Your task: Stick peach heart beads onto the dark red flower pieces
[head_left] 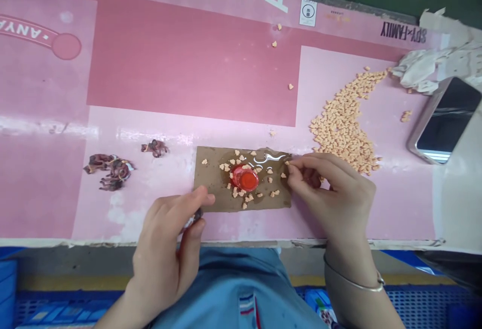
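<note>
My left hand is closed on a small dark figure beside the left edge of a brown card. On the card lie a red round piece in a wet patch and several small beige pieces. At the card's right edge, my right hand pinches a small beige piece between thumb and forefinger. Something dark red shows partly under its curled fingers. To the left lie a group of dark reddish figures and a single one.
A long heap of beige pieces curves beyond my right hand. A phone and crumpled white paper lie at the right. Loose beige pieces dot the pink table mat. Blue crates stand below the table edge.
</note>
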`<state>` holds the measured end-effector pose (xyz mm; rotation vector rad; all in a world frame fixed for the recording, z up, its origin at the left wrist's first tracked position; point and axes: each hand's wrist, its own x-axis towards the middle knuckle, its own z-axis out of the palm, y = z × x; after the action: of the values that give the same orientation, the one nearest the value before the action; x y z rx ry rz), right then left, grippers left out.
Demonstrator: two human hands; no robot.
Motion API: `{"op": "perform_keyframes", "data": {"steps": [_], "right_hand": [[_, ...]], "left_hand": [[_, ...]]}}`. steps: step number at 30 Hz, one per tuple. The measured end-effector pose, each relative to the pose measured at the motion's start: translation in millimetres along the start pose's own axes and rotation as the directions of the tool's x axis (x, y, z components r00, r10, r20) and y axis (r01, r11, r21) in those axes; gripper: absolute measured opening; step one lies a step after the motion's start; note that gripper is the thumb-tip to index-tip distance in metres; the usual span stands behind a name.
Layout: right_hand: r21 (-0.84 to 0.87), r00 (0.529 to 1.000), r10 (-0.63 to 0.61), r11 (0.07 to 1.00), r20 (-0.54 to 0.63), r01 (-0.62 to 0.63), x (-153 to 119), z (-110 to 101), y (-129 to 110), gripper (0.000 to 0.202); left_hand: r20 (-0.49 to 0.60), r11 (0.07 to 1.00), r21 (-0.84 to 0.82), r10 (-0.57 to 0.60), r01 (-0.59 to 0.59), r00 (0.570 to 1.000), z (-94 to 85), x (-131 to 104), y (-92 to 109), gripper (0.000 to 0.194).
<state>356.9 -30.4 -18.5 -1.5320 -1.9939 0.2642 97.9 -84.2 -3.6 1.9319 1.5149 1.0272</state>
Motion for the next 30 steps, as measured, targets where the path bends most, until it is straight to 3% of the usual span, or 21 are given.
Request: {"op": "perform_keyframes", "data": {"steps": [5,9,12,16,19,25,27,30], "right_hand": [[-0.027,0.999,-0.045,0.999,0.016,0.045,1,0,1,0.016],[-0.05,0.997,-0.071,0.996,0.038,0.073,2,-1,2,0.016],[-0.052,0.997,-0.068,0.996,0.046,0.07,2,-1,2,0.015],[-0.059,0.996,-0.074,0.995,0.052,0.077,2,-2,1,0.014],[-0.068,0.996,-0.072,0.995,0.054,0.076,0,-2,2,0.013],[-0.08,0.995,-0.091,0.992,0.045,0.094,-2,-1,4,0.013],[-0.087,0.993,-0.114,0.989,0.042,0.117,-2,0,5,0.013],[-0.1,0.99,-0.138,0.985,0.03,0.14,-2,1,7,0.014]], "left_hand": [[-0.053,0.997,-0.026,-0.079,0.078,0.995,-2.9,-2,-1,0.038],[-0.079,0.982,-0.14,-0.136,0.124,0.988,-2.1,-4,-1,0.038],[-0.048,0.985,-0.151,-0.092,0.084,0.995,-3.2,-4,-3,0.038],[-0.03,1.0,0.005,0.027,-0.027,0.999,-7.0,-2,-5,0.036],[-0.046,1.0,0.012,0.01,-0.01,0.999,-7.1,-1,-1,0.038],[-0.062,0.936,-0.285,-0.233,0.207,0.971,0.1,-7,7,0.048],[-0.076,0.896,-0.395,-0.255,0.205,0.964,1.5,-8,7,0.05],[-0.006,0.86,-0.479,-0.203,0.175,0.979,2.0,-5,5,0.028]]}}
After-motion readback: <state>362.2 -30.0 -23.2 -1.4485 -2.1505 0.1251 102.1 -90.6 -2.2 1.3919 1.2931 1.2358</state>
